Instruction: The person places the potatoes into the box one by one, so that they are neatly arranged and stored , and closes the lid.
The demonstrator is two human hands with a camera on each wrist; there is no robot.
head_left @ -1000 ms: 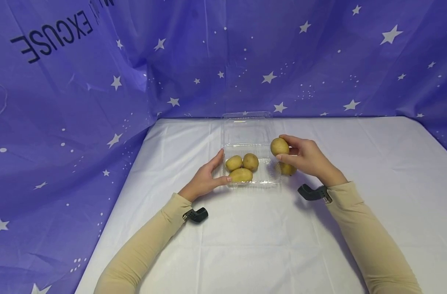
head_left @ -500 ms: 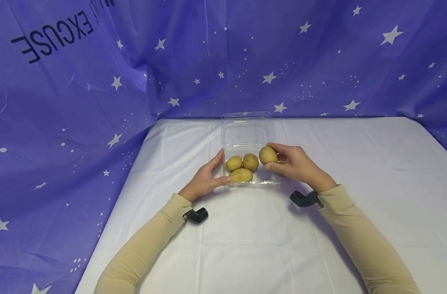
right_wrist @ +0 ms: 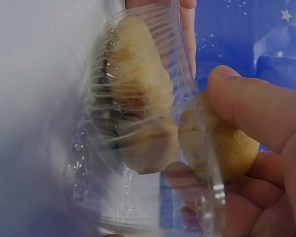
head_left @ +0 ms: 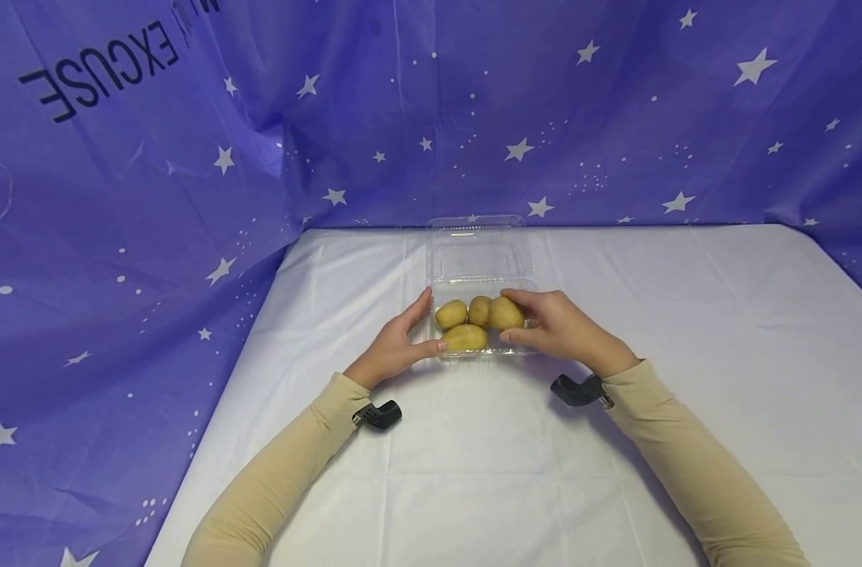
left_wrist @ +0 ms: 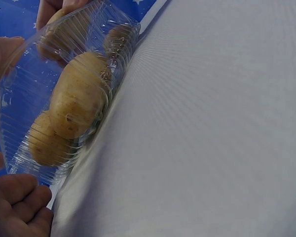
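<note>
A clear plastic clamshell container (head_left: 473,353) sits on the table with its lid (head_left: 481,248) folded back. Inside its left part are a longish potato (head_left: 465,338), a rounder one (head_left: 451,315) and a browner one (head_left: 480,311). My left hand (head_left: 395,346) holds the container's left end, thumb over the front rim. In my right hand (head_left: 566,327) another potato (head_left: 507,313) is gripped between thumb and fingers, low over the container's right part and close against the browner potato. In the left wrist view one more potato (left_wrist: 117,39) shows through the plastic at the far end.
A white cloth (head_left: 459,472) covers the table. Behind and to the left hangs a purple curtain (head_left: 374,102) with white stars. Each wrist carries a black camera mount (head_left: 576,390).
My right hand has carried its potato leftward and down, from beyond the container's right side to over its inside. My left hand and the container have stayed still.
</note>
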